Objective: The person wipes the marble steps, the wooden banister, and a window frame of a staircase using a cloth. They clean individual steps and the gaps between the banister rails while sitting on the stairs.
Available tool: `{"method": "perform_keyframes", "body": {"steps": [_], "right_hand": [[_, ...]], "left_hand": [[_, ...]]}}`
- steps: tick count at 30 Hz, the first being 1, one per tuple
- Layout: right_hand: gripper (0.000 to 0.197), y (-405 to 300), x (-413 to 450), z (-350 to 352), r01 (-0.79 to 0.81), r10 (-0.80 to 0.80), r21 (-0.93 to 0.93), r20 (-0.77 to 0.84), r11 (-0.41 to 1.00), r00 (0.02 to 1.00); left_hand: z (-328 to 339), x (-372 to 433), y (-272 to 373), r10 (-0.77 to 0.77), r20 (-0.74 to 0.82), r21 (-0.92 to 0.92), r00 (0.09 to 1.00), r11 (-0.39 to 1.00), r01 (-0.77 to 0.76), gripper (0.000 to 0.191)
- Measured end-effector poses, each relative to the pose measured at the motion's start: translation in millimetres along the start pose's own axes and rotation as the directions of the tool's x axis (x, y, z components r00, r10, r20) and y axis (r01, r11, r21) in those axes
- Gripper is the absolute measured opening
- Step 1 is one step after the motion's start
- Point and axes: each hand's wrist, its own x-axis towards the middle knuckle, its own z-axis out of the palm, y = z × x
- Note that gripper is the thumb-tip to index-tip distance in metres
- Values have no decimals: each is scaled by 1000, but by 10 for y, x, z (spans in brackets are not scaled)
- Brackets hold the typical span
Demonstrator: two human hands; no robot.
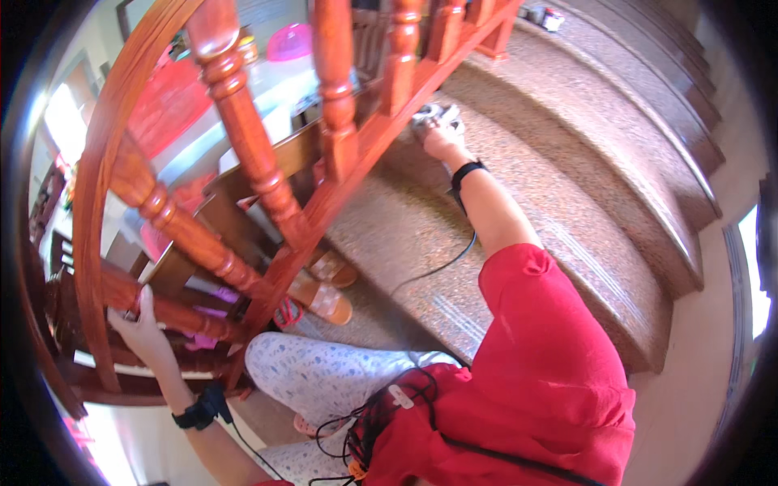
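My left hand point(141, 331) is around a turned wooden baluster point(191, 316) of the stair railing, low on the left; part of the fingers is hidden. A crumpled grey-and-white cloth point(447, 114) is under my right hand point(442, 141), which grips it. That hand presses the cloth on a speckled stone stair tread point(486, 158), close to the railing's reddish-brown bottom rail point(364, 155). Both wrists wear black bands with cables. The curved wooden handrail point(94, 158) arches along the left.
More stone steps point(583, 115) curve up to the right along a pale wall point(662, 419). Sandals point(325, 297) lie on a lower step beside the railing. Black cables point(377, 419) bunch at my waist. A small item point(552, 19) stands on an upper step. Beyond the balusters is a pink dome cover point(290, 42).
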Motion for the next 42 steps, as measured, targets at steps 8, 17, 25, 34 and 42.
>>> {"method": "perform_keyframes", "body": {"steps": [8, 17, 25, 34, 42], "right_hand": [[46, 1313, -1654, -955, -322, 334, -109, 116, 940, 935], [44, 4126, -5438, -1540, -720, 739, -255, -31, 646, 673], [69, 4179, -6642, -2026, -984, 998, -174, 50, -29, -38], [51, 2479, -3927, -1600, -719, 701, -43, 270, 693, 660], [39, 2199, -3698, -1684, -329, 384, -229, 265, 916, 885]], "left_hand": [[-46, 96, -154, -20, 61, 157, 998, 988, 10, 66], [8, 158, -184, 149, 83, -146, 985, 980, -135, 62], [-150, 270, -98, 273, 61, -15, 960, 962, -272, 71], [-64, 319, -242, 234, 94, 95, 968, 966, -242, 52], [-124, 324, -189, 198, 189, -137, 962, 975, -174, 45]]}}
